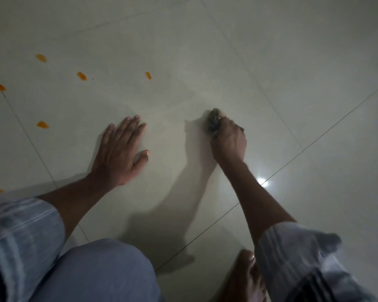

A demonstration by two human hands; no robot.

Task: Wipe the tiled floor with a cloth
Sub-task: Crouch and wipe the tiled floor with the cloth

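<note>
Down low, R hand (228, 140) fingers gripping cloth (214, 122) on tiled floor (271, 62), L hand (120, 149) flat, fingers straight.

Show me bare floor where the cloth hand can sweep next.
Free: the tile patch between the left hand and the right hand holding the cloth, plus the tiled floor ahead and right of it. Crowded: the far left, dotted with orange spots.

Home interior: glossy tiled floor (271, 51)
</note>
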